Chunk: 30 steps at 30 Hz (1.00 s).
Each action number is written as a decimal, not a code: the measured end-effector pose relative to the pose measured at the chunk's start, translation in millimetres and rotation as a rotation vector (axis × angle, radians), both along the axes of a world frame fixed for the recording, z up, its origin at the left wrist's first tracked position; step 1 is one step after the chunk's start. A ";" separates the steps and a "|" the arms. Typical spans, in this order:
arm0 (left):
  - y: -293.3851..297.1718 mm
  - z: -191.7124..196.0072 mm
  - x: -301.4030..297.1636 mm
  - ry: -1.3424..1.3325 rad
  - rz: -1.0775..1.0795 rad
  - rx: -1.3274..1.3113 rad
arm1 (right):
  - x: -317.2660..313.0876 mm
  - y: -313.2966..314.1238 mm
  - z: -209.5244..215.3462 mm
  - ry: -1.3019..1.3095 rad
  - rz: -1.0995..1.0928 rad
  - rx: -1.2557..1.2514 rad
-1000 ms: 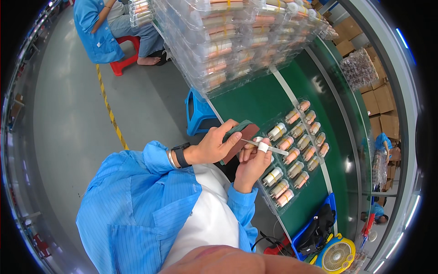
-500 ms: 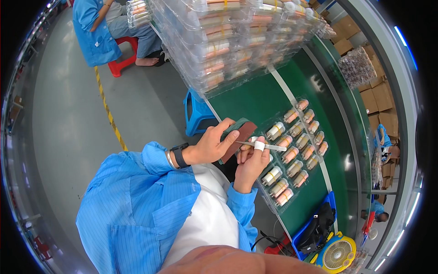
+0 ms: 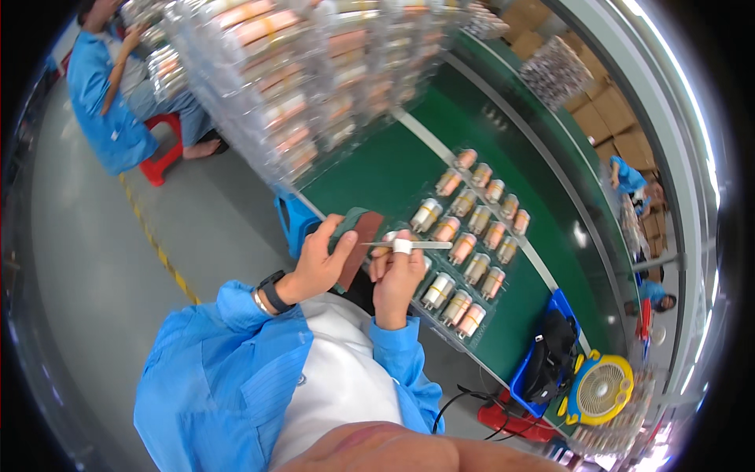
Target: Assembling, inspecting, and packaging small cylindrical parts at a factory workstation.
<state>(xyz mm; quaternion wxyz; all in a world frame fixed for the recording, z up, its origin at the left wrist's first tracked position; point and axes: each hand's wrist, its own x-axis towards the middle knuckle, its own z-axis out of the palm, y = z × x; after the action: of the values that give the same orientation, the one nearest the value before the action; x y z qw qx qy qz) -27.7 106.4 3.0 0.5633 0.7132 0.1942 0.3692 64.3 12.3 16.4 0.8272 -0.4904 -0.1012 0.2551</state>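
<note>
My left hand [image 3: 321, 256] is closed on a reddish-brown sandpaper piece [image 3: 360, 252] with a dark green back, held tilted. Pinched in my right hand [image 3: 395, 283] is a slim metal tool like tweezers [image 3: 431, 245], its pointed tip at the sandpaper's face. A white wrap [image 3: 402, 246] sits at my right fingertips, across the tool. Just beyond that hand lies a clear plastic tray [image 3: 440, 324] with rows of small pink and white cylinders [image 3: 447, 229], each with a yellowish band. Whether the tip presses on the sandpaper cannot be made out.
Tall stacks of filled clear trays [image 3: 267, 102] stand at the far end of the green bench [image 3: 346, 185]. On the right are a blue bin [image 3: 515, 385] with a black bag [image 3: 553, 354] and a yellow-blue fan [image 3: 604, 387]. A blue stool [image 3: 295, 222] and a seated co-worker [image 3: 106, 102] are left.
The whole view has shifted, so hands, tray and bench appear farther left, with the fan showing more fully. Both hands keep their holds on the sandpaper and the tweezers-like tool.
</note>
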 end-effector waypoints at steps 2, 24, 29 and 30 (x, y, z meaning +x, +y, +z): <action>-0.4 -2.1 4.9 -0.063 0.038 0.070 | -1.0 -2.7 -0.3 -0.008 0.067 -0.053; -1.5 6.8 12.6 -0.081 -0.065 0.022 | 7.3 -10.2 1.1 0.025 0.112 -0.061; -3.8 7.8 10.8 -0.041 -0.075 0.044 | 7.3 -9.6 2.0 0.013 0.026 0.001; -4.4 10.7 11.5 -0.056 -0.070 0.042 | 6.9 -11.0 0.7 -0.007 0.092 -0.030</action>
<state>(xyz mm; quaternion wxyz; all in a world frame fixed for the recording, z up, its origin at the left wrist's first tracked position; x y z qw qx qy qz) -16.3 102.1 13.7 0.5663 0.7205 0.1454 0.3730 71.2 1.3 17.1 0.8068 -0.4983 -0.1226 0.2928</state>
